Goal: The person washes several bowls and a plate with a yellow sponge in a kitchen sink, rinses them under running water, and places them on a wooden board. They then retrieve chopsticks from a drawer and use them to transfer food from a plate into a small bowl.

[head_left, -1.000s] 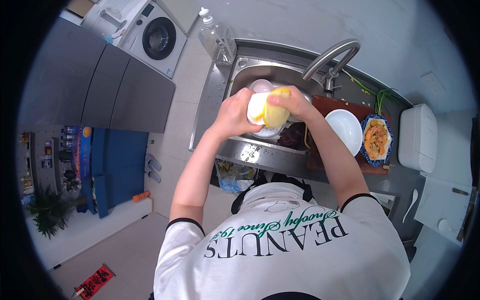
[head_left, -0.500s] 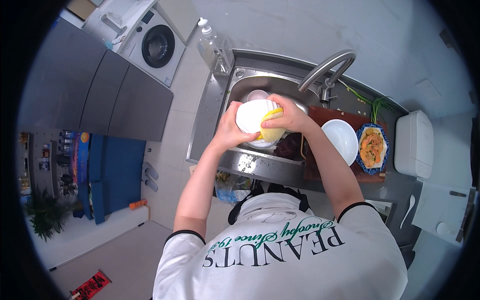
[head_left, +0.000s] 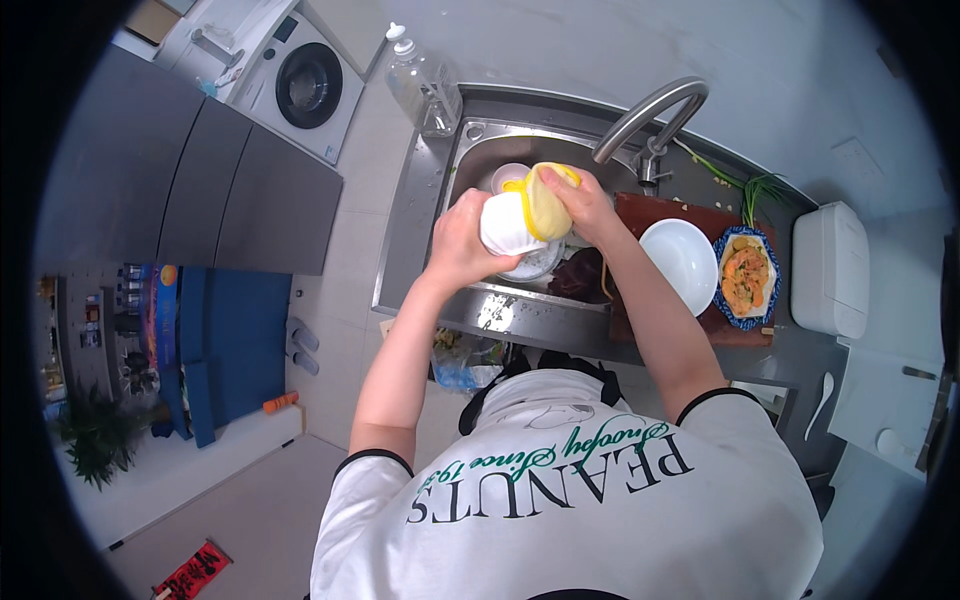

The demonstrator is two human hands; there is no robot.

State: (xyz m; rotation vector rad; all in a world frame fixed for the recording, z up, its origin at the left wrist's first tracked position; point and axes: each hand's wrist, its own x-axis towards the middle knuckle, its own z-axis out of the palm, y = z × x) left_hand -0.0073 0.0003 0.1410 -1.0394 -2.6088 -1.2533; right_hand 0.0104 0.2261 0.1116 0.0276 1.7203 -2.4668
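Over the sink [head_left: 575,153], my left hand [head_left: 462,240] is closed on a white bowl [head_left: 507,225], gripping it from the left side. My right hand [head_left: 585,205] is closed on a yellow dishcloth [head_left: 547,207] and presses it against the bowl's right side. Part of the bowl lies hidden beneath the cloth. Under my hands in the basin sit a white dish [head_left: 537,264] and a pale pink bowl [head_left: 509,177]. A dark reddish item [head_left: 580,276], whose kind I cannot make out, lies at the basin's near right.
A curved faucet [head_left: 648,125] rises behind the sink. To the right, a brown cutting board [head_left: 640,212] carries a large white bowl [head_left: 680,262]; a blue-rimmed plate of food [head_left: 746,280] is beside it. Green onions [head_left: 765,190], a white bin [head_left: 830,270] and a clear pump bottle [head_left: 425,90] stand around.
The bowl has been turned and tilted between my hands. My right hand has shifted the yellow cloth upward, so it now wraps over the bowl's upper right part.
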